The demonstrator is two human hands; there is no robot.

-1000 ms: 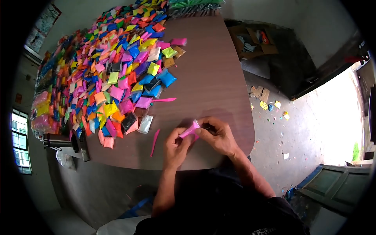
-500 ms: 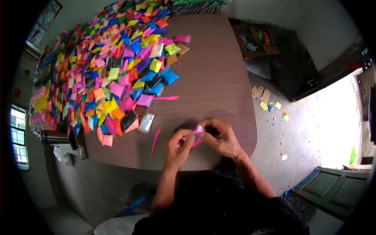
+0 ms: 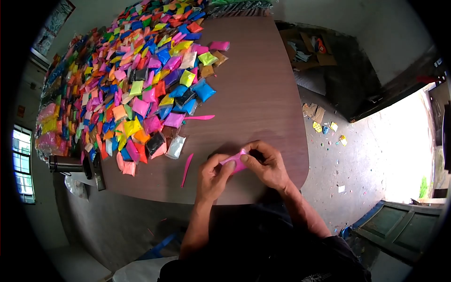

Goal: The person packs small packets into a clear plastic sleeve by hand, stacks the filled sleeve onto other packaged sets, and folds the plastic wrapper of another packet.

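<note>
Between my two hands is a small pink packet (image 3: 236, 162), held just above the table's near edge. My left hand (image 3: 213, 177) pinches its left side, thumb on top. At the packet's upper right corner, the thumb and forefinger of my right hand (image 3: 267, 167) are closed on it. The fingers partly cover the packet. To the left of my hands lies a pink plastic knife (image 3: 187, 170). A second pink knife (image 3: 201, 117) rests farther back beside the pile of colourful packets (image 3: 141, 89). A white packet (image 3: 175, 147) is at the pile's near edge.
The brown table (image 3: 253, 84) has a rounded right corner. A steel cup (image 3: 70, 164) stands at its left edge. Beyond the right side, an open cardboard box (image 3: 324, 57) and scattered scraps (image 3: 343, 140) lie on the floor.
The pink packet shows more of its surface between my hands, and my fingers have shifted slightly on it. Everything else stays put.
</note>
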